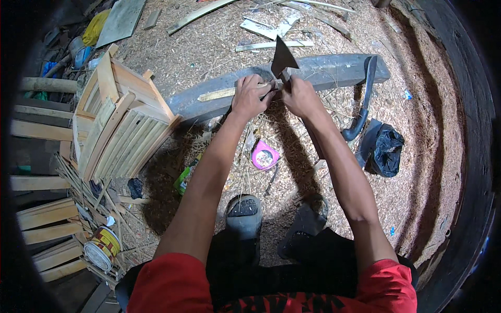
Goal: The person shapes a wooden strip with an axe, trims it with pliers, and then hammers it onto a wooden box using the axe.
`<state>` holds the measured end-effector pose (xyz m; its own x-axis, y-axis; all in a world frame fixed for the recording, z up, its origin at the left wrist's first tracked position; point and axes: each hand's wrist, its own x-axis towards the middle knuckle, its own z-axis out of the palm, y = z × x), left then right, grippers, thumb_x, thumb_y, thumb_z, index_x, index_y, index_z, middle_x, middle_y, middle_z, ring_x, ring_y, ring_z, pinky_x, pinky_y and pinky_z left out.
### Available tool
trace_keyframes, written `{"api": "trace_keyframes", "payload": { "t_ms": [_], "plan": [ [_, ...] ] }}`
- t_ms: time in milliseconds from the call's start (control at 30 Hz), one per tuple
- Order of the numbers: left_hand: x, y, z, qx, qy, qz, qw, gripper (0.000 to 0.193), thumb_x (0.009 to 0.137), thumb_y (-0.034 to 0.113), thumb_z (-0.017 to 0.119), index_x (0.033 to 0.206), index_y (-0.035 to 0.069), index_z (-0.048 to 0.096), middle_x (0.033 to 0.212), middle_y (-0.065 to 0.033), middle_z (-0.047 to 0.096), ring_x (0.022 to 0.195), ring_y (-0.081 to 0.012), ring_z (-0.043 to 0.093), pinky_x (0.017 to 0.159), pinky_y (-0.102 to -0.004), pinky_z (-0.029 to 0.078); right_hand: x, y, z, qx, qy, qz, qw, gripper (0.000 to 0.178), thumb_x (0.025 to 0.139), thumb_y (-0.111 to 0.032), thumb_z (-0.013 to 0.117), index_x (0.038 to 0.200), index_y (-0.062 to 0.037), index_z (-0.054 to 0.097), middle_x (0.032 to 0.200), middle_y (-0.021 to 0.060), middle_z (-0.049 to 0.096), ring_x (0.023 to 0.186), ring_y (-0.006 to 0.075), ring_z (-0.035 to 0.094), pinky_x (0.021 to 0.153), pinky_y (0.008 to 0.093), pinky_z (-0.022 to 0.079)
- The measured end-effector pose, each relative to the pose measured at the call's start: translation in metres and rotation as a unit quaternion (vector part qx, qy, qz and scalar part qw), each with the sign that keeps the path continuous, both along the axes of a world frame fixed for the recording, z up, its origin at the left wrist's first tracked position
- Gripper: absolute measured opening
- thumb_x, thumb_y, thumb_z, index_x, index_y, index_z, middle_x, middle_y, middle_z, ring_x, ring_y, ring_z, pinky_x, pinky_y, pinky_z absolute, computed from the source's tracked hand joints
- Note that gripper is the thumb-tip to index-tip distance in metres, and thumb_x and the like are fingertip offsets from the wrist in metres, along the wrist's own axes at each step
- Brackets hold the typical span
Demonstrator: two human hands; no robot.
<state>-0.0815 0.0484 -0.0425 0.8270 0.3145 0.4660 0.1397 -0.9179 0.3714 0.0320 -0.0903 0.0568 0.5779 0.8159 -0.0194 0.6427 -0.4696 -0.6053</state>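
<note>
Left grip [249, 96] closed on pale wooden strip [216, 94], strip lying along grey timber beam [334, 68]. Right grip [298, 96] wrapped round handle of dark-bladed tool [283, 58], broad triangular blade pointing outward over beam (rest of handle hard to make out). Machete [369, 83] across beam's right end; pink tape measure [265, 155] on shavings [402, 203] nearer sandals [243, 208].

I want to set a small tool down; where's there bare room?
The shavings-covered floor between the black plastic bag and the dark board at right looks mostly open. Crowded: the left, with the slatted wooden piece and loose slats, and the beam near the left hand and right hand.
</note>
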Motion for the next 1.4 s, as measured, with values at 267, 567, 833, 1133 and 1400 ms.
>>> {"api": "trace_keyframes", "payload": {
  "t_ms": [267, 567, 833, 1133, 1400],
  "plan": [
    [0.001, 0.000, -0.004, -0.005, -0.005, 0.004, 1.000, 0.017, 0.080, 0.026, 0.074, 0.095, 0.019, 0.075, 0.100, -0.0028, 0.059, 0.107, -0.0207, 0.054, 0.094, -0.0417, 0.036, 0.002, -0.002, -0.009, -0.029, -0.007, 0.017, 0.999, 0.027, 0.087, -0.015, 0.061, 0.093, 0.0114, 0.059, 0.088, 0.0371, 0.063, 0.090, 0.0524, 0.063, 0.080, 0.0549, 0.052],
    [0.002, -0.003, -0.001, -0.019, -0.014, 0.003, 1.000, 0.020, 0.078, 0.021, 0.074, 0.098, 0.016, 0.076, 0.100, -0.0054, 0.061, 0.106, -0.0227, 0.056, 0.095, -0.0424, 0.036, 0.002, -0.003, -0.010, -0.024, -0.013, 0.010, 1.000, 0.027, 0.088, -0.015, 0.062, 0.092, 0.0115, 0.060, 0.087, 0.0383, 0.063, 0.090, 0.0532, 0.062, 0.081, 0.0551, 0.051],
    [0.000, -0.001, 0.000, -0.020, 0.010, 0.003, 1.000, 0.022, 0.078, 0.022, 0.075, 0.099, 0.018, 0.076, 0.100, -0.0047, 0.061, 0.106, -0.0221, 0.056, 0.093, -0.0417, 0.036, -0.005, 0.002, -0.002, 0.055, 0.002, -0.024, 0.998, 0.027, 0.088, -0.014, 0.060, 0.094, 0.0125, 0.059, 0.088, 0.0396, 0.062, 0.090, 0.0540, 0.061, 0.082, 0.0565, 0.051],
    [-0.001, -0.001, 0.000, -0.003, -0.019, 0.001, 1.000, 0.019, 0.080, 0.027, 0.073, 0.097, 0.019, 0.076, 0.097, -0.0029, 0.059, 0.106, -0.0206, 0.054, 0.093, -0.0407, 0.036, -0.010, 0.000, 0.003, 0.081, 0.011, -0.027, 0.996, 0.029, 0.084, -0.013, 0.063, 0.095, 0.0130, 0.057, 0.087, 0.0378, 0.063, 0.090, 0.0537, 0.062, 0.080, 0.0553, 0.052],
    [0.000, -0.002, -0.003, -0.019, -0.020, -0.006, 1.000, 0.018, 0.080, 0.025, 0.073, 0.096, 0.018, 0.077, 0.097, -0.0031, 0.060, 0.105, -0.0206, 0.054, 0.092, -0.0403, 0.037, -0.008, -0.001, -0.003, 0.035, 0.014, -0.028, 0.999, 0.028, 0.091, -0.014, 0.057, 0.096, 0.0128, 0.057, 0.086, 0.0392, 0.062, 0.086, 0.0550, 0.061, 0.076, 0.0564, 0.052]
  ]
}}
